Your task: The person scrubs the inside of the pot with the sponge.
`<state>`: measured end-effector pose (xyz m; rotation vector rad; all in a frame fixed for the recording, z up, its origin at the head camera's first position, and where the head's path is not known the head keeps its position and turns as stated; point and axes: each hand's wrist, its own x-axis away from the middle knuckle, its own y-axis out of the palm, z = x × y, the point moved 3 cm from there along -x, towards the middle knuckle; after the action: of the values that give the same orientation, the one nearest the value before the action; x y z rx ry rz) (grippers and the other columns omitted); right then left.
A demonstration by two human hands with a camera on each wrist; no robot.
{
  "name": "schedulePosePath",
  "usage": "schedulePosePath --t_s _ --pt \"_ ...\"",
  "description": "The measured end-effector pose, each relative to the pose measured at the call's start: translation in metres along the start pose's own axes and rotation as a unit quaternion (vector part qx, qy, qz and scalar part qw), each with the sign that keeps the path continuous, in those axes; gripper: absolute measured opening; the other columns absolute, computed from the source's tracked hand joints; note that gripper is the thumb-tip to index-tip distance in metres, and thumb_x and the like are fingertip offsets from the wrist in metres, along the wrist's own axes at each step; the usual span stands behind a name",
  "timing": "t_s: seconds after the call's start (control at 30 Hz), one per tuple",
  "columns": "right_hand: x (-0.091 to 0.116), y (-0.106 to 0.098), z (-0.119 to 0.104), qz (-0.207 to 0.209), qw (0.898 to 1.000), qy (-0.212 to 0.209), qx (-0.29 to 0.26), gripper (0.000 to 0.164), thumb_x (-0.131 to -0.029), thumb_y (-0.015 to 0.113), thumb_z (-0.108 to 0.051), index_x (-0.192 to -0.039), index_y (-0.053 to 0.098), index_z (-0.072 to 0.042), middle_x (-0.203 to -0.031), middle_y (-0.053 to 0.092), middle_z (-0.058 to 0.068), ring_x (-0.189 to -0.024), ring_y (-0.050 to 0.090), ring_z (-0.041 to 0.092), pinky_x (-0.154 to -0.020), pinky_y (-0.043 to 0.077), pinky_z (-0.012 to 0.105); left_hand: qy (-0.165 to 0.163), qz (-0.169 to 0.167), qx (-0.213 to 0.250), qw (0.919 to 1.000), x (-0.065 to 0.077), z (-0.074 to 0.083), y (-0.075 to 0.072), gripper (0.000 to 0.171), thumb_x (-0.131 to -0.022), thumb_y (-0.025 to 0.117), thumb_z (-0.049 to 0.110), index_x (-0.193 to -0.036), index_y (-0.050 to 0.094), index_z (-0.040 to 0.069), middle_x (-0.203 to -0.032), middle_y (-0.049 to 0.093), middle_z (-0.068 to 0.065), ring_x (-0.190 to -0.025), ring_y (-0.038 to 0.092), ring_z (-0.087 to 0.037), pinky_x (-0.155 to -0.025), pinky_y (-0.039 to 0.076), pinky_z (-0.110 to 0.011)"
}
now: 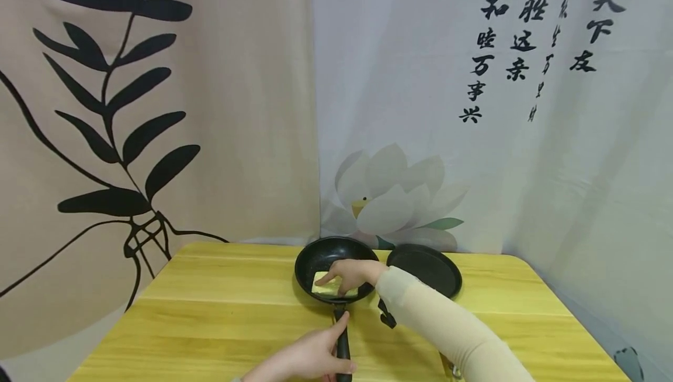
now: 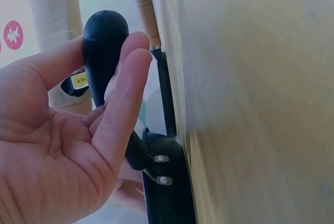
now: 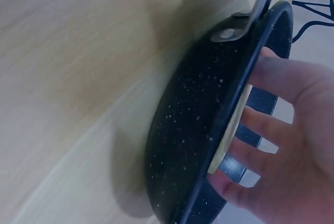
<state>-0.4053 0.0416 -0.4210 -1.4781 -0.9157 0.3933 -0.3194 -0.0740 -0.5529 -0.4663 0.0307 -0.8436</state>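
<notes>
A black speckled frying pan (image 1: 336,247) stands on the table, its dark handle toward me. My left hand (image 1: 310,353) holds that handle (image 2: 104,41) between thumb and fingers near its end. Inside the pan lies a flat yellow rectangular cloth (image 1: 321,288). My right hand (image 1: 351,274) reaches down over the cloth, with thumb and fingers spread across it. From the side, the right wrist view shows the cloth (image 3: 229,135) as a thin pale slab under the fingers (image 3: 255,153). Two rivets fix the handle bracket to the pan wall.
A shallow black flat pan (image 1: 428,268) sits close to the frying pan on the right, partly behind my right sleeve. A wooden handle (image 2: 145,10) with a metal ring shows in the left wrist view. Printed curtains hang behind the yellow wood table (image 1: 226,306).
</notes>
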Motion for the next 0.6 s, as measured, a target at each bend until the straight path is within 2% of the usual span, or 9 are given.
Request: schedulePosePath --t_s 0.1,0.13,0.23,0.3,0.47,0.6 --pt "-0.003 -0.001 0.0 0.006 1.0 -0.003 0.004 0.061 -0.084 0.077 -0.011 -0.137 0.057 -0.035 -0.133 0.056 -0.006 -0.125 0.047 0.012 -0.099 0.043 0.025 0.002 0.006 -0.011 0.9999 0.004 0.007 -0.003 0.107 -0.08 0.074 0.054 -0.158 0.01 0.017 -0.065 0.067 -0.006 -0.053 0.064 -0.023 -0.044 0.051 -0.034" --pt "-0.004 0.0 0.0 0.007 1.0 -0.003 0.003 0.062 -0.084 0.077 -0.011 -0.137 0.057 -0.035 -0.133 0.056 -0.007 -0.126 0.047 0.012 -0.099 0.043 0.025 0.0 0.01 -0.018 0.9998 0.008 0.013 -0.001 0.105 -0.081 0.074 0.052 -0.157 0.011 0.015 -0.065 0.066 -0.005 -0.052 0.063 -0.021 -0.044 0.05 -0.034" --pt "-0.006 0.004 0.001 0.012 1.0 -0.005 0.001 0.062 -0.083 0.078 -0.012 -0.137 0.057 -0.035 -0.133 0.056 -0.008 -0.126 0.047 0.012 -0.099 0.043 0.025 -0.006 0.012 -0.018 0.9998 0.012 0.021 0.001 0.103 -0.083 0.072 0.051 -0.157 0.01 0.014 -0.065 0.065 0.0 -0.052 0.06 -0.015 -0.044 0.047 -0.029" --pt "-0.007 0.005 0.001 0.017 1.0 -0.007 0.0 0.062 -0.083 0.078 -0.013 -0.137 0.057 -0.035 -0.134 0.055 -0.008 -0.126 0.047 0.012 -0.1 0.043 0.026 -0.012 0.01 -0.015 0.9998 0.012 0.019 0.001 0.103 -0.083 0.072 0.05 -0.157 0.009 0.014 -0.066 0.066 0.0 -0.053 0.06 -0.015 -0.044 0.047 -0.03" --pt "-0.008 0.004 0.001 0.023 1.0 -0.005 0.003 0.062 -0.083 0.078 -0.013 -0.137 0.056 -0.035 -0.136 0.054 -0.007 -0.128 0.046 0.013 -0.103 0.042 0.029 -0.002 0.006 -0.017 0.9998 0.0 -0.004 0.0 0.108 -0.078 0.075 0.055 -0.158 0.01 0.019 -0.066 0.067 -0.004 -0.052 0.062 -0.02 -0.043 0.048 -0.033" --pt "-0.009 0.003 0.0 0.026 1.0 0.003 0.006 0.062 -0.084 0.077 -0.013 -0.137 0.056 -0.036 -0.137 0.053 -0.006 -0.129 0.045 0.015 -0.103 0.042 0.031 0.002 0.0 -0.02 0.9998 0.001 -0.001 -0.001 0.109 -0.078 0.074 0.056 -0.158 0.01 0.019 -0.064 0.066 -0.004 -0.05 0.061 -0.021 -0.041 0.048 -0.033"
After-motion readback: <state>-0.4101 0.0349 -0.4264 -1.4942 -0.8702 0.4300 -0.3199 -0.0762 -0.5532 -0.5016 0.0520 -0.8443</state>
